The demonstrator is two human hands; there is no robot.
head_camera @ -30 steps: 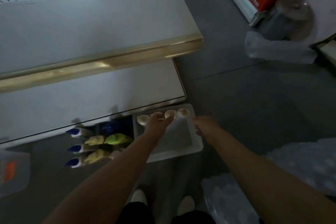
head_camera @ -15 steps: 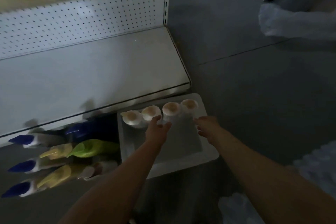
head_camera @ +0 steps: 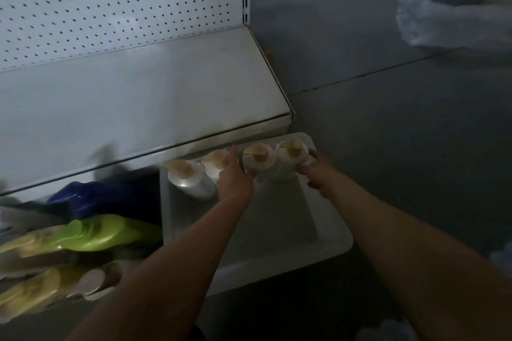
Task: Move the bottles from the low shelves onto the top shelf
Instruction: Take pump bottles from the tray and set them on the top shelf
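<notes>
Reaching down under the low shelf point(head_camera: 144, 108), we have both hands among four white pump bottles standing in a row at the back of a pale plastic bin point(head_camera: 327, 246). Our left hand point(head_camera: 235, 183) sits between the second bottle point(head_camera: 214, 163) and the third bottle point(head_camera: 259, 159), fingers stretched forward against the third one's side; whether they have closed round it we cannot tell, since the hand hides them. Our right hand point(head_camera: 318, 171) has its fingers curled round the outer side of the fourth bottle point(head_camera: 292, 155), the one nearest the bin's right wall. The first bottle point(head_camera: 187, 178) leans a little to the left, untouched. We judge these bottles stiff-walled, smooth and probably slippery, and fairly heavy if full, so the firm body below the shoulder is the place to grip; the tan pump heads look likely to turn or pull loose under load. Beside the bin, green, yellow and blue bottles point(head_camera: 108, 232) lie on their sides in the dark, blurred.
</notes>
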